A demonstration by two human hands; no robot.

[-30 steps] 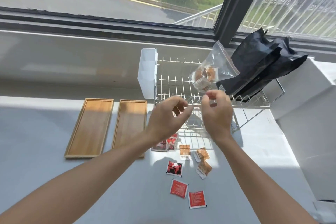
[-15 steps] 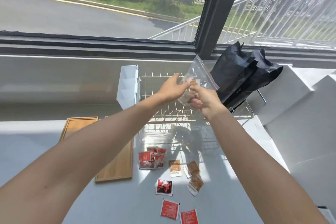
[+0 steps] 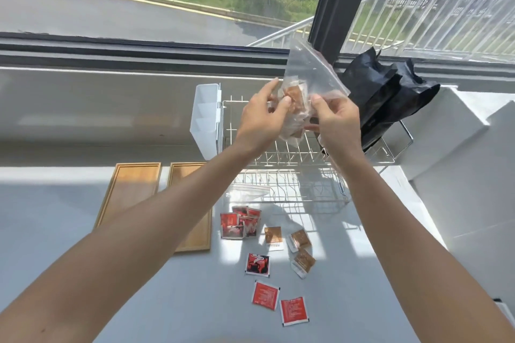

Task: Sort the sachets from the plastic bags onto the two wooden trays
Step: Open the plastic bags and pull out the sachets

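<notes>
Both hands hold a clear plastic bag (image 3: 309,72) with brown sachets inside, raised above the wire rack. My left hand (image 3: 260,117) pinches its left side; my right hand (image 3: 335,120) grips its right side. Two wooden trays lie on the table at left, the left tray (image 3: 131,192) and the right tray (image 3: 199,234), the latter partly hidden by my left forearm. Several red sachets (image 3: 241,225) and three brown sachets (image 3: 299,239) lie scattered on the table below. A flat clear bag (image 3: 246,192) lies by the rack.
A white wire dish rack (image 3: 292,153) with a white plastic cup holder (image 3: 206,117) stands at the back. Black bags (image 3: 384,97) lean on its right end. White boxes (image 3: 459,147) stand at right. A window ledge runs behind.
Both hands rose from near the table to the clear bag and took hold of it. The camera view tilted up and then back, so the trays show again.
</notes>
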